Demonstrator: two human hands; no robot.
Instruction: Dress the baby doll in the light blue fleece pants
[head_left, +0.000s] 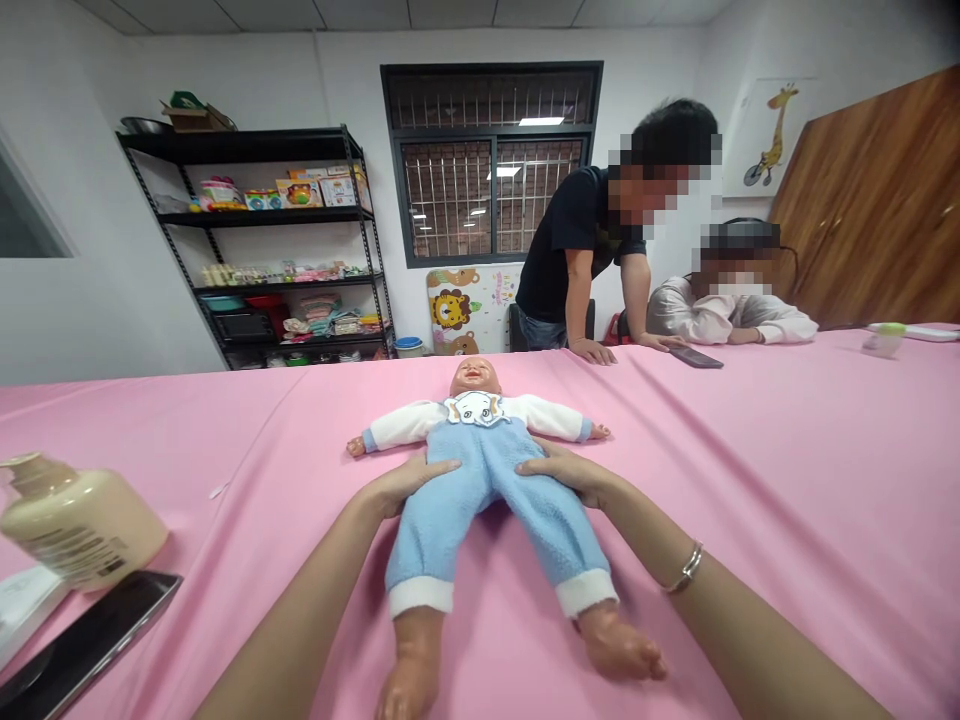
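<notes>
A baby doll point(480, 450) lies on its back on the pink tablecloth, its head away from me and its arms spread. It wears a light blue and white outfit with an animal face on the chest. My left hand point(409, 482) grips the doll's hip on the left side, thumb on top of the blue cloth. On the other side my right hand point(574, 472) holds the opposite hip the same way. The other fingers of both hands are mostly hidden under the doll. Its bare feet point towards me.
At the left are a beige pump bottle point(94, 520) and a black phone point(90, 640). Across the pink-covered table point(750, 480), one person point(577, 230) leans on it and another point(727, 310) sits. Near them lie a dark phone point(696, 357) and a small container point(885, 340).
</notes>
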